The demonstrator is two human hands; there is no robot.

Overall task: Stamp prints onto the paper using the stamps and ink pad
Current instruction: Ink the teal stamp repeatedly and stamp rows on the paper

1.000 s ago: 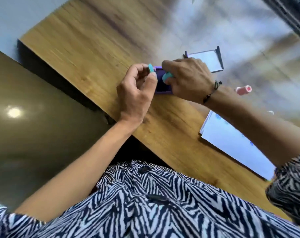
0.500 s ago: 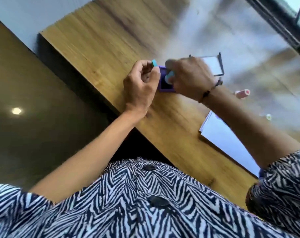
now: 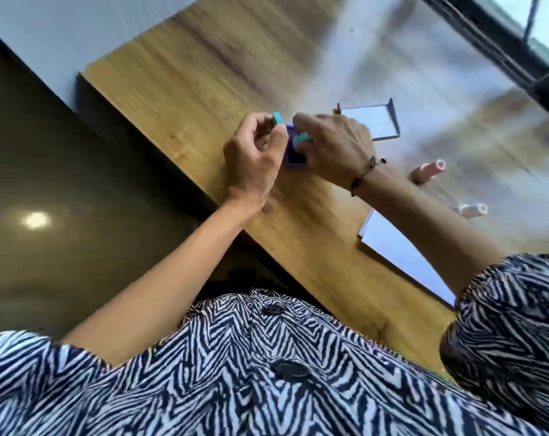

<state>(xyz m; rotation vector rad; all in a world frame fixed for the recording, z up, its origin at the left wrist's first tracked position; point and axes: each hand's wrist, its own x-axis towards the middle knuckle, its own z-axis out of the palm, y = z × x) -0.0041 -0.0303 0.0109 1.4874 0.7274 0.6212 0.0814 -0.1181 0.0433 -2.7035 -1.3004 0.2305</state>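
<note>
A small purple ink pad (image 3: 295, 158) with a dark inked middle lies on the wooden table (image 3: 178, 67). My right hand (image 3: 336, 146) grips a teal stamp (image 3: 299, 140) and holds it down on the pad. My left hand (image 3: 254, 155) pinches a small teal piece (image 3: 278, 118), perhaps the stamp's cap, just left of the pad. The white paper (image 3: 402, 247) lies to the right, partly hidden under my right forearm.
An open white box lid (image 3: 370, 121) sits behind my right hand. Two pinkish stamps (image 3: 430, 169) (image 3: 473, 210) lie on their sides at the right. The table edge (image 3: 159, 146) runs diagonally below my left hand. A window frame (image 3: 499, 48) crosses the upper right.
The camera view has swung, so the scene sits further right and lower in the frame. Both hands stay at the ink pad, the stamp still on it.
</note>
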